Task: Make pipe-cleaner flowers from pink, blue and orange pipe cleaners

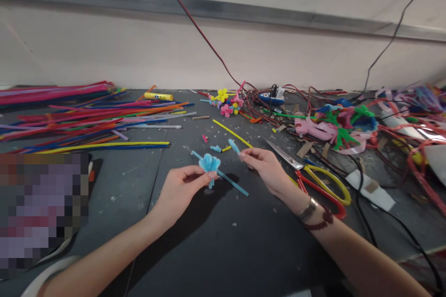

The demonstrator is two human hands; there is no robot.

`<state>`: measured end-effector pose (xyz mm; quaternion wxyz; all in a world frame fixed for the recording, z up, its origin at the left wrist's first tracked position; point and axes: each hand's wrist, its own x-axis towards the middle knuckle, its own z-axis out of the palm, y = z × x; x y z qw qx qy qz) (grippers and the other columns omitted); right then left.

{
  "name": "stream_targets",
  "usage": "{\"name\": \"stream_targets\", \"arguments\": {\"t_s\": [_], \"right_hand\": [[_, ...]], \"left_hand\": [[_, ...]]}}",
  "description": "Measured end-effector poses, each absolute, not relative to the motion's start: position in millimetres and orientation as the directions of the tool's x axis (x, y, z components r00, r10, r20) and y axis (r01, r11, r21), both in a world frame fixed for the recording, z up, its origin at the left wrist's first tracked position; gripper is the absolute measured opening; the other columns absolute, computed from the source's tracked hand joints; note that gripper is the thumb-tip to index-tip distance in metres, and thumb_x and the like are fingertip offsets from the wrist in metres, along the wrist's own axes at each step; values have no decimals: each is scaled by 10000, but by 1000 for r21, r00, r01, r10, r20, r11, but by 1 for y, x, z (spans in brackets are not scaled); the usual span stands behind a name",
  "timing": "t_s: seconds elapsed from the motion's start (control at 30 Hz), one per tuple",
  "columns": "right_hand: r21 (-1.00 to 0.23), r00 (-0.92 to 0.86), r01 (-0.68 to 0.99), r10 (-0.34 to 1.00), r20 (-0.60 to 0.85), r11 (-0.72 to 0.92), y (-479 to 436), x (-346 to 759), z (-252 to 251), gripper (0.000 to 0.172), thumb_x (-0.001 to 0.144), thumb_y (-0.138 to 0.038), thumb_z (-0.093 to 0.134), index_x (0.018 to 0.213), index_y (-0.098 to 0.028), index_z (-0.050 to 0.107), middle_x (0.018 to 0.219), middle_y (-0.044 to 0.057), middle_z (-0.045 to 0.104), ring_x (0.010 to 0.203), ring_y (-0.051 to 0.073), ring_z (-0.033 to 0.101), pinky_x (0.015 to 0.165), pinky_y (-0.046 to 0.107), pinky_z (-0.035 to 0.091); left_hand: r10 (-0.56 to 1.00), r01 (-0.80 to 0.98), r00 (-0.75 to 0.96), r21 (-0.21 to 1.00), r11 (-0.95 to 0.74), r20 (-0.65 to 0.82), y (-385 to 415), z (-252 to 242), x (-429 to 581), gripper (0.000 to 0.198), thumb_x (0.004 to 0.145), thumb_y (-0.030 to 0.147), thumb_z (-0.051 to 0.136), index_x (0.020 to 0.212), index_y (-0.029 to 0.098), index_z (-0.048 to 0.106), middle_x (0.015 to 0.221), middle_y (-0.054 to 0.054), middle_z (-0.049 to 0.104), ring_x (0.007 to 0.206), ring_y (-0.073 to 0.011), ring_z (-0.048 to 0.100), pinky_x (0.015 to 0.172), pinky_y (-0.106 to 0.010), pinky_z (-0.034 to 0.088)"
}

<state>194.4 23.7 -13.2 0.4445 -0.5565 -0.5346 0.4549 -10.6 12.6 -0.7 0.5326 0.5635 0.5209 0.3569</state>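
My left hand [180, 191] pinches a light blue pipe-cleaner flower [209, 163] at its base. A thin blue stem [230, 178] runs through the flower, reaching up-left and down-right. My right hand [264, 170] holds a short blue pipe-cleaner piece [234, 146] between thumb and fingertips, close to the flower but apart from it. A small blue scrap [216, 148] and a short yellow piece [226, 148] lie on the dark tabletop [195, 241] just beyond my hands.
Long multicoloured pipe cleaners [87, 120] lie heaped at the left, beside a yellow glue stick [158, 96]. Scissors with red and yellow handles [322, 190] lie right of my right hand. Tangled wires [265, 111], pink and green pipe-cleaner flowers [226, 102], and a pixelated patch [42, 209] also show.
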Motion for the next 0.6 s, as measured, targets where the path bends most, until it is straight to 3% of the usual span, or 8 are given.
{"name": "stream_targets", "arguments": {"t_s": [0.1, 0.2, 0.4, 0.6], "right_hand": [[-983, -86, -102, 986, -141, -149, 19, 189, -11, 199, 709, -348, 639, 741, -152, 614, 635, -27, 507, 542, 76, 401, 525, 227, 296], [-946, -171, -240, 969, -179, -217, 15, 185, -9, 191, 704, -332, 656, 706, -149, 598, 642, -27, 502, 562, 72, 414, 539, 220, 311], [-900, -284, -323, 938, -202, -291, 9, 181, -4, 182, 751, -312, 627, 728, -150, 548, 688, -13, 545, 576, 62, 443, 531, 196, 315], [-945, -395, -230, 910, -128, -233, 0, 173, -1, 185, 768, -330, 605, 742, -160, 537, 693, -9, 583, 554, 62, 453, 525, 196, 334]], "left_hand": [[973, 186, 183, 976, 109, -143, 13, -3, -11, 197, 670, 350, 665, 641, 156, 675, 628, -17, 662, 615, -151, 573, 585, -224, 411], [973, 189, 184, 976, 107, -142, 13, -3, -10, 208, 672, 357, 662, 636, 152, 664, 620, -16, 651, 611, -148, 564, 582, -224, 405], [974, 195, 180, 976, 101, -137, 13, -1, -10, 217, 682, 358, 658, 635, 146, 650, 603, -2, 613, 596, -127, 532, 569, -213, 386], [971, 142, 190, 982, 122, -148, 11, -1, -8, 226, 700, 346, 642, 612, 138, 633, 573, 2, 585, 565, -116, 507, 536, -208, 374]]}}
